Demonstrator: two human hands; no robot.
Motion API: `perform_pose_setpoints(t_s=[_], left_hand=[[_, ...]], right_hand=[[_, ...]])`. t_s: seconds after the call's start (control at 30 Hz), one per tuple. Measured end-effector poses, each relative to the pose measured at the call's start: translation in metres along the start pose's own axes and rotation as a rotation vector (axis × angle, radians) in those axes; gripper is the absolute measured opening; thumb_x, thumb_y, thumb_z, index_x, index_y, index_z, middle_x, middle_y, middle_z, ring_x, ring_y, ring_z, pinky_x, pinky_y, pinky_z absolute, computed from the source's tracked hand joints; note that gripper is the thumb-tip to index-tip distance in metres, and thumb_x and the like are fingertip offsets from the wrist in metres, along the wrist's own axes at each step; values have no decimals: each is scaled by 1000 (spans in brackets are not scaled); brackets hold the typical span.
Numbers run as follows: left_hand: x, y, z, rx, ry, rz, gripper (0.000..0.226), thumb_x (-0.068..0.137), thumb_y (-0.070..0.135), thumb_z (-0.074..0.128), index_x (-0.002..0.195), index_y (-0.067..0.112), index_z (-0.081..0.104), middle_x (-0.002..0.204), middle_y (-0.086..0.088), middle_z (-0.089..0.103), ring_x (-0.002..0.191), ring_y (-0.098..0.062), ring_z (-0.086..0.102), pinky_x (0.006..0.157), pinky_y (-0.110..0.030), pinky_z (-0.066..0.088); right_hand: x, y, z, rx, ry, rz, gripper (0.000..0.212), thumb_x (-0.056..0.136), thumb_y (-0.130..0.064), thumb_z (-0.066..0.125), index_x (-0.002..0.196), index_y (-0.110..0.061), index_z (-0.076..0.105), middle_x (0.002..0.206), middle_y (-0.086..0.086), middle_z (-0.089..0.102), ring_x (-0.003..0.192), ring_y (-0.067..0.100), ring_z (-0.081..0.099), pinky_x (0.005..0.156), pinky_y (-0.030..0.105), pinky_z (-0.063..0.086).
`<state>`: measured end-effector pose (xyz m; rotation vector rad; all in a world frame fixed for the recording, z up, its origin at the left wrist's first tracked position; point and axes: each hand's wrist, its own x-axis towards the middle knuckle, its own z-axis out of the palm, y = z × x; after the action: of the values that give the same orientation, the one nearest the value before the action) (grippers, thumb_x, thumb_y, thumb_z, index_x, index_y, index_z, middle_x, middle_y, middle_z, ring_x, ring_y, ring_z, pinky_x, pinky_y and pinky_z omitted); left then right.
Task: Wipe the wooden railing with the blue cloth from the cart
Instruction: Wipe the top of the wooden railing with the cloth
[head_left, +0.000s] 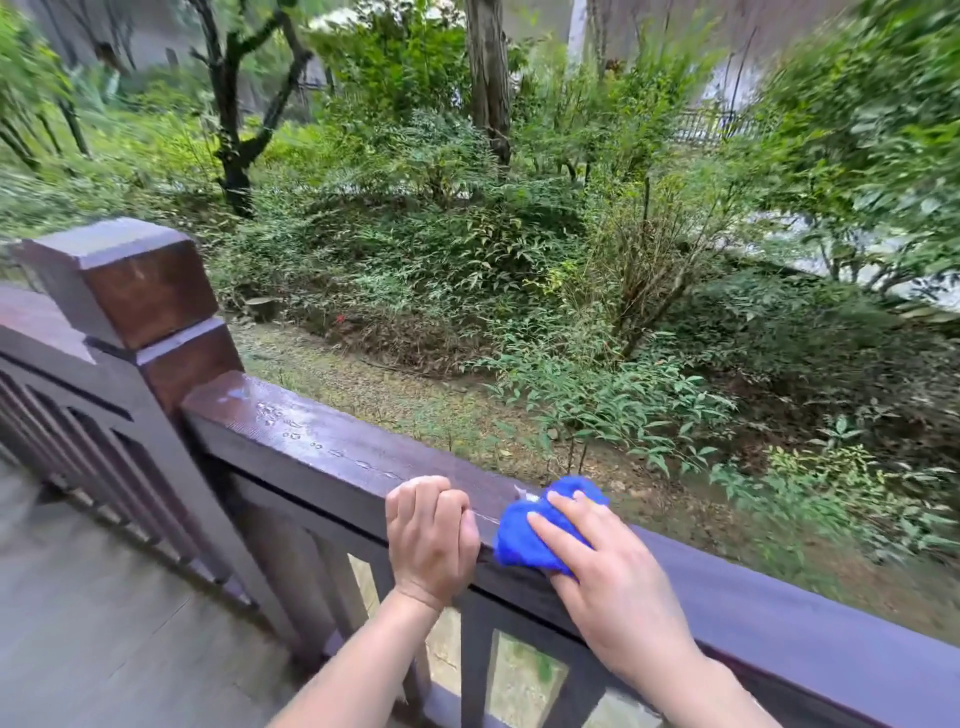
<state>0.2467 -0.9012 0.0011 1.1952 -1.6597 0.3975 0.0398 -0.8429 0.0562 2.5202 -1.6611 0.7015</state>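
A dark brown wooden railing (311, 441) runs from the left post down to the lower right. Its top is wet, with water drops near the post. A bunched blue cloth (524, 535) lies on the rail's top at lower centre. My right hand (608, 577) presses flat on the cloth, fingers spread over it. My left hand (431, 540) grips the rail's near edge just left of the cloth, fingers curled over the top. The cart is out of view.
A square wooden post (130, 291) stands at the left, where another rail section joins. Vertical balusters (483, 665) run under the rail. A grey deck floor (104, 623) lies at lower left. Shrubs and trees fill the ground beyond.
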Motion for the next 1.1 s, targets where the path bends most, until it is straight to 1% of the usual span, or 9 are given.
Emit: perform_pose_setpoints(t_s=[0.03,0.2,0.37,0.53,0.63,0.73,0.93,1.0,1.1], left_hand=[[0,0,0,9,-7,-3,6,84,23,45,85,18,48,97,-3,49,91,-30,48,81,-41,34],[1,2,-5,33,-63,-30,10,86,26,43,85,17,48,91,-10,57,89,-31,48,80,-42,34],[3,2,-5,38,-62,-24,10,88,26,41,84,18,46,94,-7,53,88,-30,46,77,-42,33],[0,3,-4,26,-88,-61,12,87,27,43,88,17,49,93,-11,57,90,-31,49,80,-43,34],[0,1,-6,26,-106,-70,16,93,30,40,90,17,47,90,-14,61,86,-33,53,78,-44,38],[2,3,-12,25,-157,-84,18,90,32,43,92,16,51,90,-13,62,86,-31,53,77,-43,38],[8,-1,-40,-123,-304,-39,20,96,24,46,86,11,57,96,-5,58,97,-29,52,89,-42,40],[6,-20,-55,-178,-276,-5,11,93,19,51,89,11,58,96,-3,57,98,-28,52,93,-36,42],[9,-63,-73,-46,-173,-17,7,89,16,54,92,13,59,98,-3,57,97,-26,51,94,-31,39]], right_hand=[[4,2,0,2,3,-22,42,78,-26,63,120,-24,63,132,3,60,122,26,54,108,38,39],[43,-6,-4,49,-44,197,35,86,-26,59,121,-24,61,133,4,57,118,29,51,99,33,40],[17,-14,2,3,-15,-42,36,77,-32,58,112,-27,63,124,2,63,113,25,57,95,33,47],[60,-30,4,50,-67,169,37,90,-32,53,126,-27,57,141,4,50,124,28,46,103,35,38],[36,-34,9,68,-38,31,36,83,-30,62,119,-27,63,136,6,57,121,29,53,104,38,43],[23,-27,10,64,-19,-39,38,80,-31,60,118,-26,64,129,3,62,116,28,58,100,37,47],[87,-54,22,49,-74,95,32,91,-33,51,120,-25,61,134,3,54,119,28,48,100,34,39],[81,-55,26,62,-86,76,34,88,-30,55,122,-26,62,137,4,54,123,28,48,105,35,38],[67,-58,33,46,-70,-5,36,82,-29,65,117,-28,65,133,3,59,121,29,55,103,40,45]])
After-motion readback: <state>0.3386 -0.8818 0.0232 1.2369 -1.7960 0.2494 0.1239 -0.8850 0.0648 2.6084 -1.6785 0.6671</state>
